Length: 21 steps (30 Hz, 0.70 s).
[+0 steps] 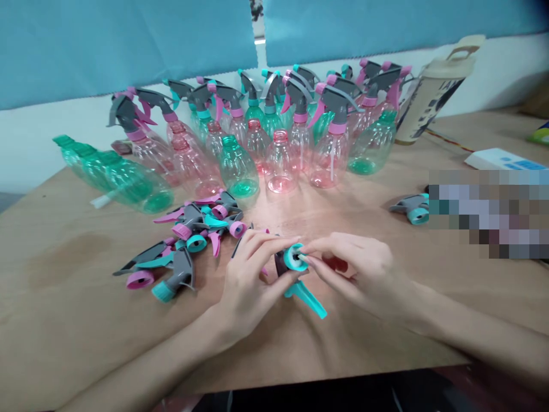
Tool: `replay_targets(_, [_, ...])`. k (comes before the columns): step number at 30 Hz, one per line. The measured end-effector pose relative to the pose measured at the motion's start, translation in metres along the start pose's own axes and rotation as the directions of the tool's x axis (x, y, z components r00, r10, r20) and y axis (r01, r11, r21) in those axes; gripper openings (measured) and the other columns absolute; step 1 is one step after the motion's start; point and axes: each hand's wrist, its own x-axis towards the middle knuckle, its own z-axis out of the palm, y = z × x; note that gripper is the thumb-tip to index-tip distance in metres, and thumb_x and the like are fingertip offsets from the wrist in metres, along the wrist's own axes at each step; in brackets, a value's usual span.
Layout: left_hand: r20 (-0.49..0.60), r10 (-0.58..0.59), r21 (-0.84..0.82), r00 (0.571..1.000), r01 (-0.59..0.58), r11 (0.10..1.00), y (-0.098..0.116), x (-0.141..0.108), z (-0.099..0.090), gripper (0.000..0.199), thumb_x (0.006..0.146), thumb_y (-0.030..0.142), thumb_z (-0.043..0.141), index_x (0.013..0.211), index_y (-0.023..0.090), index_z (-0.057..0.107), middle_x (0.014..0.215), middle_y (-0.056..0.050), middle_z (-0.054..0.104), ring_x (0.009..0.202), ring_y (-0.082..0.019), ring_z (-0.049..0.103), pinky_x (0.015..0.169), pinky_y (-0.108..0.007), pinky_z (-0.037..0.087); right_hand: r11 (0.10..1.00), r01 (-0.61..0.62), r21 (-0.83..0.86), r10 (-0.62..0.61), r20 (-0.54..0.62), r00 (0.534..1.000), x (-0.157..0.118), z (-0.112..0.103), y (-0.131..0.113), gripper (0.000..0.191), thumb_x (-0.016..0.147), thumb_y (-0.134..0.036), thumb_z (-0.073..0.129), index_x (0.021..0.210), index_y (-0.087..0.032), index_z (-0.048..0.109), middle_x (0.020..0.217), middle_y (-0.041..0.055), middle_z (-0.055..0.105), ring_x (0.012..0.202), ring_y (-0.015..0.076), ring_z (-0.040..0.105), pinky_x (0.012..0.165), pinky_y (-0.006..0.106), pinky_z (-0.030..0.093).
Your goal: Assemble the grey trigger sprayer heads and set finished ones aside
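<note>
My left hand (253, 277) is closed around a grey and teal spray head (305, 298), its teal collar facing up toward me. The fingertips of my right hand (360, 269) are pinched together at the collar's opening, on a small pale piece (302, 257) mostly hidden by the fingers. The teal trigger points down and to the right. Left of my hands lies a pile of loose spray heads (189, 220) with pink or teal collars.
Pink and green bottles stand along the back, some open like a pink one (281, 166), others with spray heads. Green bottles (128, 180) lean at the left. A tumbler (433, 94) and a white box (504, 160) are at the right, near another spray head (414, 209).
</note>
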Motion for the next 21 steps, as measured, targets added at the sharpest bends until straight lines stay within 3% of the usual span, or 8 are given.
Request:
replay_targets(6, [-0.028,0.01,-0.004,1.0,-0.011,1.0,0.0028,-0.0013,-0.0007,0.031,0.077,0.017,0.071,0.106,0.019,0.061,0.088,-0.003,0.065,0.085,-0.019,0.057,0.08,-0.037,0.048,0.999,0.03,-0.039,-0.031,-0.003,1.0,-0.0037,0.0035,-0.0043,0.019,0.088,-0.013,0.051,0.102,-0.012,0.064,0.079,0.0047,0.072,0.062,0.0119,0.062,0.055,0.023,0.047])
replay_targets(10, [-0.058,0.017,-0.046,0.998,-0.02,0.999,0.0041,-0.0028,0.0002,0.027,0.079,0.018,0.069,0.105,0.019,0.061,0.092,-0.005,0.066,0.085,-0.019,0.059,0.074,-0.034,0.05,0.998,-0.053,0.04,0.053,0.001,0.999,-0.0052,0.0039,-0.0092,0.02,0.089,-0.016,0.051,0.105,-0.017,0.062,0.078,0.0019,0.073,0.056,0.011,0.061,0.055,0.024,0.049])
replay_targets(15, [-0.032,0.033,-0.053,0.999,-0.035,0.998,0.0015,-0.0049,0.0008,0.029,0.081,0.016,0.067,0.109,0.019,0.059,0.097,-0.005,0.066,0.089,-0.019,0.058,0.078,-0.036,0.049,0.995,-0.018,0.094,0.016,0.026,1.0,-0.0057,0.0066,-0.0086,0.017,0.089,-0.014,0.051,0.102,-0.016,0.062,0.08,0.0013,0.073,0.058,0.0101,0.062,0.056,0.023,0.048])
replay_targets(18, [-0.007,0.037,-0.058,0.999,-0.037,0.998,0.0001,-0.0054,0.0017,0.031,0.082,0.015,0.065,0.113,0.02,0.058,0.099,-0.005,0.065,0.091,-0.019,0.057,0.079,-0.035,0.049,0.998,0.028,0.056,-0.031,0.062,0.998,-0.0048,0.0059,-0.0054,0.015,0.089,-0.015,0.051,0.1,-0.016,0.062,0.08,0.0017,0.071,0.055,0.0091,0.059,0.052,0.023,0.043])
replay_targets(21, [-0.013,0.055,-0.064,0.998,-0.056,0.996,0.0,-0.005,0.0026,0.031,0.083,0.015,0.064,0.113,0.018,0.058,0.098,-0.006,0.064,0.09,-0.019,0.056,0.08,-0.035,0.048,0.992,0.087,-0.093,-0.083,0.046,0.996,-0.0025,0.0032,-0.0024,0.015,0.088,-0.021,0.054,0.098,-0.014,0.063,0.069,0.0012,0.068,0.052,0.0105,0.057,0.049,0.025,0.04])
